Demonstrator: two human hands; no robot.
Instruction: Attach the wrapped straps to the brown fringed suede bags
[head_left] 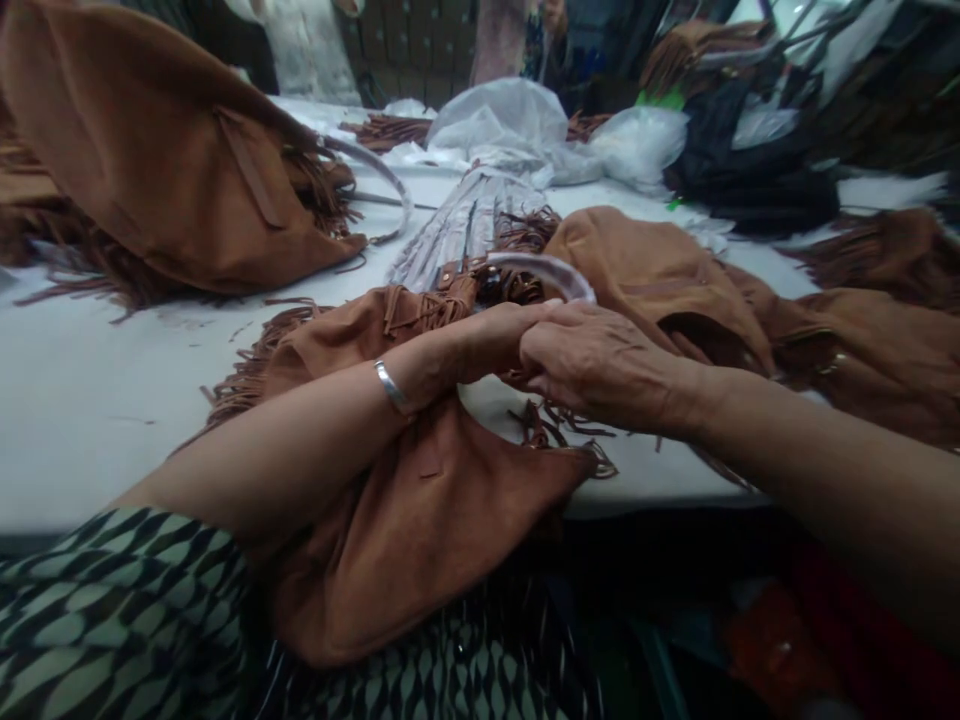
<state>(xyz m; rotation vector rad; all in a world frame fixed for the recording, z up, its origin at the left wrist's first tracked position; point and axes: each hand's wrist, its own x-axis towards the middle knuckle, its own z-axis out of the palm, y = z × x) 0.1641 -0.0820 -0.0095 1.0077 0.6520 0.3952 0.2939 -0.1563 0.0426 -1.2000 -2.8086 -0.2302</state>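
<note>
A brown suede bag [450, 500] with fringe lies across the table edge and hangs down over my lap. My left hand [502, 338] reaches over it, its fingers mostly hidden behind the right hand. My right hand [592, 360] is closed, meeting the left at the fingertips above the bag's opening. What they pinch is too small to make out. Just behind the hands arches a handle wrapped in pale plastic [551, 268], beside a brown strap tab with metal fittings [457, 277].
On the white table [322, 460], another brown bag [172, 170] stands at the left. More fringed bags [667, 270] lie at the right. Plastic-wrapped strips [457, 220], clear plastic bags [502, 120] and black cloth [750, 165] lie farther back. People stand beyond the table.
</note>
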